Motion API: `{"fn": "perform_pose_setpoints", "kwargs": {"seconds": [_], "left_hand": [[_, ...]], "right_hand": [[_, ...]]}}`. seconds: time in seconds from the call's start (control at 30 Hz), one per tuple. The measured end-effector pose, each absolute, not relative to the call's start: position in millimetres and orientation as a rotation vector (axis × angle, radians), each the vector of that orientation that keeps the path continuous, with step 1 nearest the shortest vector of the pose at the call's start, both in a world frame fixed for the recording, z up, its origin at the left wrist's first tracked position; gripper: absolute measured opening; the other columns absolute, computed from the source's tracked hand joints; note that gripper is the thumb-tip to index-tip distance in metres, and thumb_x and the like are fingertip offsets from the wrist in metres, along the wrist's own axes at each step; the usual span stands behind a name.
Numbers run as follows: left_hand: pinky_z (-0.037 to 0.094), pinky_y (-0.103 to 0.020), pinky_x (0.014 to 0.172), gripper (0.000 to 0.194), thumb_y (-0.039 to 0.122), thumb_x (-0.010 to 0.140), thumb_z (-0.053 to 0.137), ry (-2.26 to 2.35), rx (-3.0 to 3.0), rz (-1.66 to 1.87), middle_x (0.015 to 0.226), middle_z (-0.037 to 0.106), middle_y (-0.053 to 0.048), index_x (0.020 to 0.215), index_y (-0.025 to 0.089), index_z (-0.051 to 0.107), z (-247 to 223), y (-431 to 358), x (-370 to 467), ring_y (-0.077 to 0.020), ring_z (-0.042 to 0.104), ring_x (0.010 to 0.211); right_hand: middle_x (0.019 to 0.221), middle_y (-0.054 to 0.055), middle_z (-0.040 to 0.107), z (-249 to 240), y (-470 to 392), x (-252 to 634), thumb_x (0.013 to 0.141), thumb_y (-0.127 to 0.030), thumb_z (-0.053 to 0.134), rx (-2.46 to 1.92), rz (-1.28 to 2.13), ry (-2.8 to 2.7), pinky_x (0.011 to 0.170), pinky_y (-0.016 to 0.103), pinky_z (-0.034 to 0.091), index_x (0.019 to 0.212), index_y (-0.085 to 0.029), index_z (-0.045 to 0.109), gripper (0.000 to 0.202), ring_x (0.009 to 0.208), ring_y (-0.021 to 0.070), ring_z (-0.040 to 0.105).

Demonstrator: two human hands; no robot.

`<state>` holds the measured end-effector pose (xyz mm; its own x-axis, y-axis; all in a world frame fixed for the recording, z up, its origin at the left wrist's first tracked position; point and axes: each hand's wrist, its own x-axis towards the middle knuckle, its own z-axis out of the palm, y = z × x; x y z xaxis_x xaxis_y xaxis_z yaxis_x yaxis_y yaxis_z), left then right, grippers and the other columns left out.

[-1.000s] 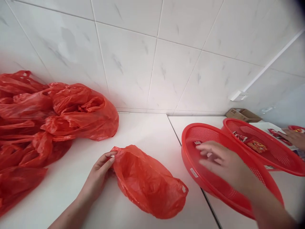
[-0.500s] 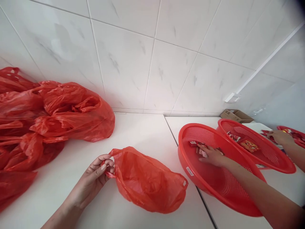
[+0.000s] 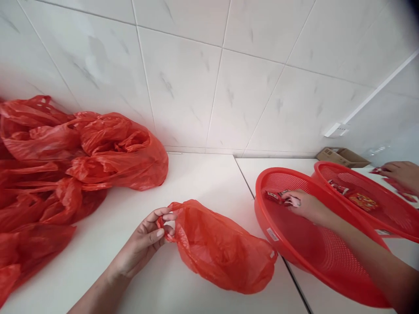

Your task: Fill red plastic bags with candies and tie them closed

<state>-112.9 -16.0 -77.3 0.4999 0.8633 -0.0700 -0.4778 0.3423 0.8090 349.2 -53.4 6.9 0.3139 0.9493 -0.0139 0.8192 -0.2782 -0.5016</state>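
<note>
My left hand (image 3: 144,240) pinches one handle of a thin red plastic bag (image 3: 225,248), which lies spread on the white table with its mouth partly open. My right hand (image 3: 306,205) reaches down inside the nearer red perforated basket (image 3: 327,248). Its fingers are closed on small red-and-white packets, partly hidden under the hand. One more small dark red packet (image 3: 273,196) shows just left of those fingertips, against the basket floor. What is printed on the packets is too small to read.
Filled red plastic bags (image 3: 121,150) are heaped at the left. Behind the nearer basket is a second red basket (image 3: 393,209) with an orange-red packet (image 3: 362,200). A cardboard box (image 3: 342,157) stands by the wall. Another person's hand (image 3: 402,172) handles red packets at far right.
My right hand's fingers have drawn together over the packets in the basket. My left hand keeps hold of the bag handle. The whole view has shifted, moving the scene rightward.
</note>
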Motion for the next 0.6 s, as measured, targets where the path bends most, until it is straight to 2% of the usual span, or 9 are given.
{"fn": "perform_pose_setpoints", "kwargs": {"seconds": [0.1,0.17,0.23,0.3,0.43,0.5,0.6], "left_hand": [[0.049,-0.027,0.075,0.038,0.021,0.079,0.068,0.55,0.871,0.914,0.124,0.057,-0.002,0.115,0.032,0.06,-74.4,-18.2,-110.2,-0.0105,0.056,0.074],[0.048,-0.027,0.075,0.038,0.021,0.08,0.068,0.547,0.905,0.9,0.131,0.054,-0.003,0.115,0.032,0.06,-71.8,-19.5,-108.0,-0.0091,0.055,0.07],[0.048,-0.026,0.074,0.037,0.021,0.079,0.067,0.547,0.932,0.891,0.137,0.05,-0.003,0.115,0.031,0.06,-69.3,-21.1,-106.3,-0.0083,0.054,0.068],[0.047,-0.026,0.072,0.038,0.02,0.079,0.067,0.554,0.953,0.89,0.141,0.045,-0.004,0.115,0.031,0.06,-67.6,-23.0,-105.4,-0.008,0.053,0.068],[0.045,-0.024,0.071,0.043,0.018,0.078,0.067,0.561,0.968,0.875,0.147,0.038,-0.003,0.117,0.033,0.058,-66.0,-25.9,-106.0,-0.0067,0.052,0.068],[0.044,-0.024,0.07,0.043,0.017,0.078,0.067,0.56,0.975,0.864,0.148,0.037,-0.003,0.117,0.033,0.058,-65.7,-25.8,-106.7,-0.0062,0.051,0.067],[0.044,-0.024,0.07,0.042,0.017,0.078,0.066,0.557,0.986,0.864,0.148,0.037,-0.004,0.117,0.033,0.058,-65.8,-24.2,-107.7,-0.0066,0.05,0.067]], "right_hand": [[0.111,0.006,0.065,42.8,-68.5,309.0,0.074,-0.029,0.063,-1.946,0.56,-1.701,0.082,0.032,0.05,0.103,-0.028,0.065,0.029,0.096,0.0229,0.063],[0.108,0.005,0.064,63.2,-83.5,269.5,0.074,-0.029,0.065,-1.806,0.665,-1.808,0.079,0.031,0.051,0.099,-0.03,0.066,0.025,0.091,0.0219,0.063],[0.104,0.004,0.063,72.8,-96.4,226.8,0.076,-0.023,0.062,-1.563,0.928,-1.97,0.077,0.03,0.051,0.096,-0.03,0.067,0.022,0.087,0.0196,0.062],[0.103,0.004,0.06,68.3,-102.1,189.1,0.079,-0.017,0.056,-1.352,1.135,-2.111,0.072,0.027,0.05,0.096,-0.03,0.068,0.024,0.083,0.0165,0.061],[0.097,0.002,0.055,29.4,-92.2,146.2,0.078,-0.011,0.052,-1.268,1.142,-2.221,0.063,0.022,0.047,0.098,-0.028,0.067,0.03,0.067,0.0096,0.055],[0.104,0.002,0.055,12.5,-85.1,139.7,0.073,-0.016,0.062,-1.392,1.101,-2.199,0.068,0.024,0.048,0.105,-0.029,0.065,0.035,0.075,0.0119,0.057],[0.129,0.004,0.05,13.3,-82.7,141.7,0.062,-0.029,0.076,-1.558,1.003,-2.202,0.086,0.031,0.047,0.121,-0.033,0.059,0.062,0.107,0.0226,0.055]]}}
